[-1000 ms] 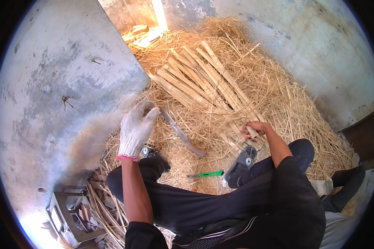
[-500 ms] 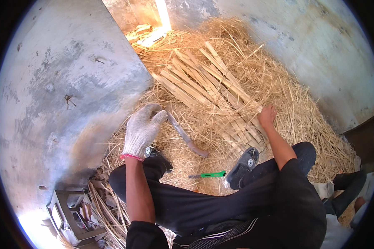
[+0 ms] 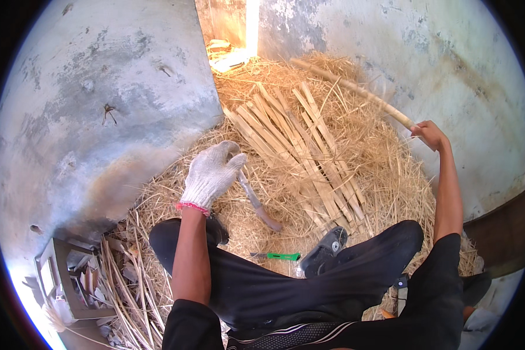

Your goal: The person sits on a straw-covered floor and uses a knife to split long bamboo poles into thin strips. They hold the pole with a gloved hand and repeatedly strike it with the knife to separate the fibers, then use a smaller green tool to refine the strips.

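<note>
bare right hand clamped on the near end of a long pale strip, strip slanting over the straw at far right, gloved left hand kinda curled, thumb and fingertips apart, just beside a curved tool

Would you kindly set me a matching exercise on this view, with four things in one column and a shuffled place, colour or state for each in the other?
Column one:
1. Left hand
2. Right hand
3. Cutter
4. Frame-like stand

Column two:
A. Has a bright green handle
B. At the picture's lower left
C. Bare, gripping one end of a long strip
D. Wears a whitish glove

Pairs: 1-D, 2-C, 3-A, 4-B.
</note>
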